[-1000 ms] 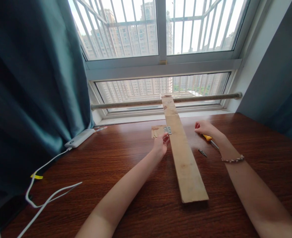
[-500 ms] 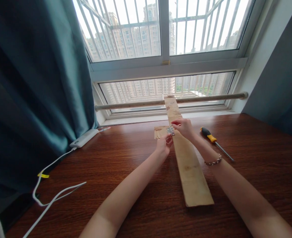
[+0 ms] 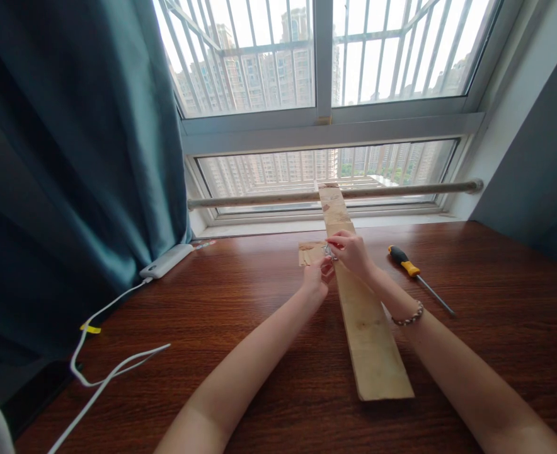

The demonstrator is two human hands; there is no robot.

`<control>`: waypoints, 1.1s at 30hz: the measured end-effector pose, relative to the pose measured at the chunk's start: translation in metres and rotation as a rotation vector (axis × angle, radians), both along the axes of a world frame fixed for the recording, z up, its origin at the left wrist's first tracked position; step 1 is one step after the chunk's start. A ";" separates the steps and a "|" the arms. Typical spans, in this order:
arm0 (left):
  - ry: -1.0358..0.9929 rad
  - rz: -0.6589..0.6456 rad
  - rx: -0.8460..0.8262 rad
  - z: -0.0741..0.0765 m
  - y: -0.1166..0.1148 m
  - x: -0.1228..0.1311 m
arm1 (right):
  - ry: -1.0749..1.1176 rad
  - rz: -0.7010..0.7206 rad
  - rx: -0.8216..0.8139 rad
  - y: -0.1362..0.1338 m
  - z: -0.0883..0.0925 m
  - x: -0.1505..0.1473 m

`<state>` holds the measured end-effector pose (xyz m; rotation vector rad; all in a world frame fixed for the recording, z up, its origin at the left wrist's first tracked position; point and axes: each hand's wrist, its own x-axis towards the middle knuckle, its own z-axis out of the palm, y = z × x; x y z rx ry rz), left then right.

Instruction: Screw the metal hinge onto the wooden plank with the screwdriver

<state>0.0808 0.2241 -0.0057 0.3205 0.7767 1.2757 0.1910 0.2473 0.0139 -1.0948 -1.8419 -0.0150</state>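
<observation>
A long wooden board (image 3: 373, 331) runs away from me across the table toward the window. To its left, partly behind my left hand, lies a short wooden piece (image 3: 307, 252). A small metal hinge (image 3: 328, 251) sits where the two pieces of wood meet, mostly covered by my fingers. My left hand (image 3: 318, 276) has its fingertips closed on the hinge's near edge. Over the hinge, my right hand (image 3: 349, 250) is pinched, thumb and finger together; whatever is between them is too small to make out.
Right of the board lies a yellow and black screwdriver (image 3: 418, 277). A white power strip (image 3: 167, 260) with a white cable (image 3: 96, 394) is on the left by the blue curtain (image 3: 132, 145). A horizontal rail (image 3: 401, 190) crosses before the window behind the table.
My right hand has come down and left over the hinge, hiding more of it. The left hand stays at the hinge's near edge. The whole view has shifted slightly.
</observation>
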 end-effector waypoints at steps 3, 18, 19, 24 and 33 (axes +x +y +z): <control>-0.002 0.004 0.002 0.000 0.000 0.000 | -0.018 -0.009 0.036 -0.002 -0.003 -0.002; 0.000 -0.003 0.004 -0.001 0.000 0.001 | -0.113 -0.007 -0.023 0.000 -0.014 -0.003; -0.003 0.000 0.002 -0.001 0.000 0.001 | -0.112 -0.013 -0.023 0.000 -0.014 -0.003; -0.007 0.014 -0.007 -0.001 0.000 0.002 | -0.102 -0.058 -0.049 -0.001 -0.013 -0.004; 0.018 0.003 -0.001 -0.001 -0.001 0.001 | -0.058 -0.096 -0.107 -0.002 0.001 0.003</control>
